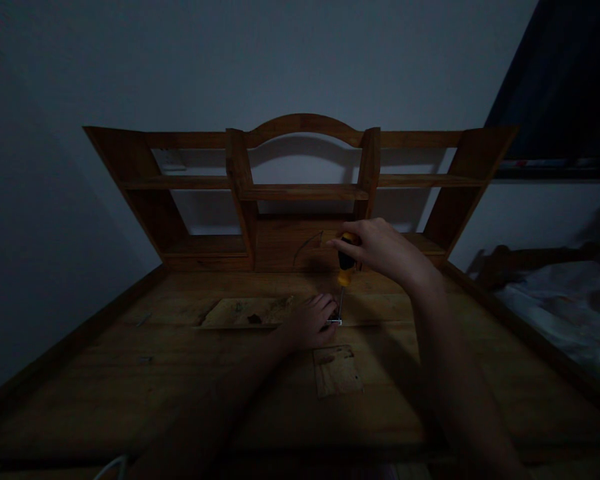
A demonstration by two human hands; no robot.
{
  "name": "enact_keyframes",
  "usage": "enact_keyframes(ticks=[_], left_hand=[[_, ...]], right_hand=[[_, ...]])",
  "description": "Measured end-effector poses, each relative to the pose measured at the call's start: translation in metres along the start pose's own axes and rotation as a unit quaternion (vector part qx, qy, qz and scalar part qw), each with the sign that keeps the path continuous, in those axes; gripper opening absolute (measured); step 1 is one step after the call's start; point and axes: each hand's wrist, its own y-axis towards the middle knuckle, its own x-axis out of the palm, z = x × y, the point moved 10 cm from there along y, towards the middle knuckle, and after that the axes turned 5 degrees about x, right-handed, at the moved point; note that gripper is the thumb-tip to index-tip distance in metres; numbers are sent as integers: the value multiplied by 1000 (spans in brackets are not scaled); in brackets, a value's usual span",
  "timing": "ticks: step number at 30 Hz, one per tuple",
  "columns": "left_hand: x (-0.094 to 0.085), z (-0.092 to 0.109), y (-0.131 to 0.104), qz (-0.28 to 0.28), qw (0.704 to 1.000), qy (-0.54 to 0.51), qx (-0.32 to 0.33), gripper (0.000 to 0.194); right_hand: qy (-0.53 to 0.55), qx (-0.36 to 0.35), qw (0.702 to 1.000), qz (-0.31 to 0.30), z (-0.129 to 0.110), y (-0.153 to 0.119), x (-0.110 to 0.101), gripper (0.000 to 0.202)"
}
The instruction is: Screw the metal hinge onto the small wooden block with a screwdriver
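In my right hand (375, 247) is a screwdriver (347, 261) with a yellow and black handle, held nearly upright with its shaft pointing down. Its tip meets a small, pale, shiny piece (335, 322) low over the wooden desk top (170, 387). My left hand (313, 320) is closed around the other end of that small piece, and its fingers hide most of it. What the piece is, I cannot make out in the dim light.
A wooden shelf unit (305, 193) stands at the back of the desk. Peeled, worn patches (337, 370) mark the surface. Small pale objects (144, 320) lie at the left. White bedding or plastic (565, 300) is beyond the desk's right edge. A white cable (113, 467) shows bottom left.
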Motion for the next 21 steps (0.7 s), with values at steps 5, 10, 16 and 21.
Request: enact_keyframes(ticks=[5,10,16,21], left_hand=[[0,0,0,2,1000,4,0,16],[0,1,0,-3,1000,13,0,19],[1,0,1,-6,1000,6,-5,20],[1,-1,1,2,1000,7,-2,20]], right_hand=[[-21,7,1000,2,-1,1,0,39],[-52,16,998,13,-2,0,-1,45],[-71,48,996,4,3,1,2,51],[-28,28,999,-36,1,-2,6,26]])
